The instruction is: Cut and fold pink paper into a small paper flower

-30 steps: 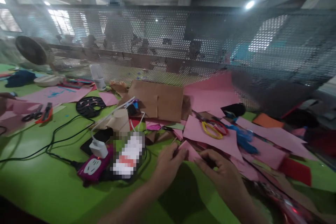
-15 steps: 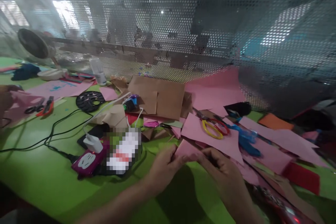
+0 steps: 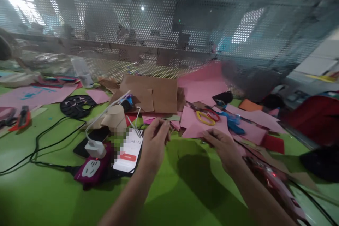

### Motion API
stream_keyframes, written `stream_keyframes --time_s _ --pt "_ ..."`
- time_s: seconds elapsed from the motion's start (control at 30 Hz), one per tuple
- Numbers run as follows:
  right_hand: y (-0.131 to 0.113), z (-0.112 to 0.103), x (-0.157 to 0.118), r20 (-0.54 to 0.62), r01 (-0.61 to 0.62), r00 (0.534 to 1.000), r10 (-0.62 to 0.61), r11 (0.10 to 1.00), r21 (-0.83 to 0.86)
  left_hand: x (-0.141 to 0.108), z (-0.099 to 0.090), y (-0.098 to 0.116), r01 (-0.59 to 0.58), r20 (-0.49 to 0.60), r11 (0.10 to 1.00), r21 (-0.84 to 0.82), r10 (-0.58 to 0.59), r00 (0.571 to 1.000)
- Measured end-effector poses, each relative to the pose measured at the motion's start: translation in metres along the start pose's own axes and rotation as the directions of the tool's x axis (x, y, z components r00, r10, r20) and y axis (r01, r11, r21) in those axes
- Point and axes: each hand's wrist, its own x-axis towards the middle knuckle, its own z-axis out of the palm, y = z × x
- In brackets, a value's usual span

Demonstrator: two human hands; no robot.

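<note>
My left hand (image 3: 156,143) is raised over the green table (image 3: 161,197), beside the lit phone (image 3: 129,153). Its thumb and fingers are pressed together; anything between them is too small to name. To the right, my right hand (image 3: 221,144) has its fingertips closed at the near edge of a pink sheet (image 3: 192,127). Whether it grips that sheet or something small cannot be made out. Yellow-handled scissors (image 3: 205,118) and red-handled scissors (image 3: 214,114) lie on the pink paper beyond my hands.
A purple power adapter (image 3: 91,171) with a white charger (image 3: 95,148) and cables sits at left. Brown cardboard (image 3: 164,93) stands near the perforated screen (image 3: 159,24). Blue material (image 3: 235,125), red pieces (image 3: 272,143) and a red glue gun (image 3: 270,178) are at right.
The small pink piece held between both hands no longer shows there. My hands are farther apart, the left one raised. The view has turned right, bringing a red bag into sight.
</note>
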Motion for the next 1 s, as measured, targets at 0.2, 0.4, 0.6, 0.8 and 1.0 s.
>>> stream_keyframes --time_s 0.2,0.4,0.6,0.8,1.0 --pt "-0.012 0.031 -0.006 0.197 0.182 0.972 -0.127 0.939 -0.293 0.003 -0.005 0.003 0.043 0.066 0.996 -0.080 -0.038 0.997" --pt "-0.007 0.013 0.026 0.155 0.262 0.965 -0.213 0.713 -0.650 0.001 -0.007 -0.003 -0.097 0.263 0.761 0.642 -0.099 0.960" --pt "0.005 0.017 0.048 0.167 0.283 0.955 -0.245 0.585 -0.760 -0.007 -0.007 -0.016 -0.334 0.404 0.361 0.870 -0.135 0.905" --pt "-0.004 0.009 0.052 0.046 0.259 0.945 -0.325 0.652 -0.712 -0.006 -0.009 -0.019 -0.323 0.422 0.391 0.862 -0.198 0.885" --pt "-0.036 -0.025 0.059 -0.180 0.212 0.922 -0.343 0.835 -0.508 -0.008 -0.008 -0.015 -0.315 0.427 0.425 0.848 -0.198 0.882"
